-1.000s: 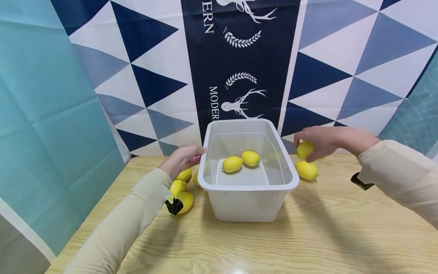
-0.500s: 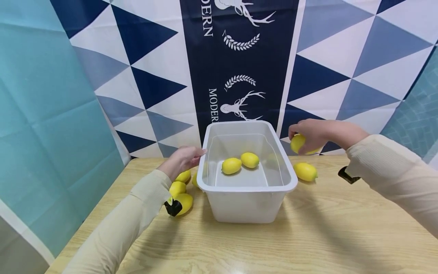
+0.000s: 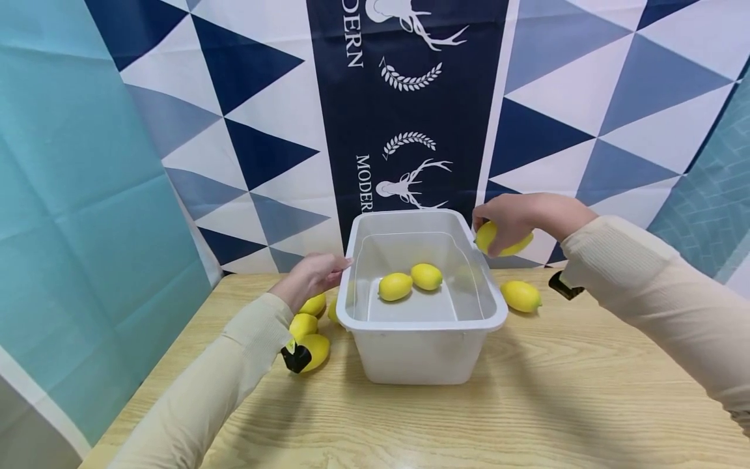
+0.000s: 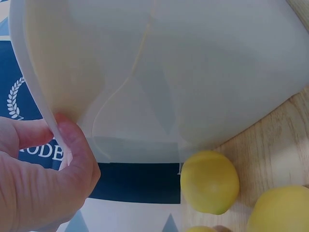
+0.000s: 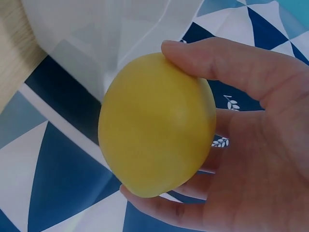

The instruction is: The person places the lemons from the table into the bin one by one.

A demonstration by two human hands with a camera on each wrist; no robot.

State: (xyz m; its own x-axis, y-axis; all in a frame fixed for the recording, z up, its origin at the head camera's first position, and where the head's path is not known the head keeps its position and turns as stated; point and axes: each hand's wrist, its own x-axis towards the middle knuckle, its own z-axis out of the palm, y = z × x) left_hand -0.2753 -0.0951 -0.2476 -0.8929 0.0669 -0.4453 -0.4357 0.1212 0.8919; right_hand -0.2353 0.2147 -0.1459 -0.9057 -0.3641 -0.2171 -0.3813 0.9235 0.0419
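Note:
My right hand (image 3: 515,218) grips a yellow lemon (image 5: 157,125) between thumb and fingers, raised beside the right rim of a white plastic bin (image 3: 418,352). The thumb lies along one side of the lemon and the fingers curl behind it. On the opposite side, my left hand (image 3: 313,277) pinches the bin's left rim; the left wrist view shows thumb and finger around the edge (image 4: 55,130). Two lemons lie together on the bin floor, a left one (image 3: 395,286) and a right one (image 3: 426,277).
Several lemons rest on the wooden table (image 3: 410,430) left of the bin, partly under my left forearm, one of them a front lemon (image 3: 316,352). Another single lemon (image 3: 521,296) lies right of the bin. A patterned cloth (image 3: 410,98) hangs behind.
My right hand has lifted its lemon off the table area and carried it up and left to the bin's right rim. The left hand keeps its hold on the rim.

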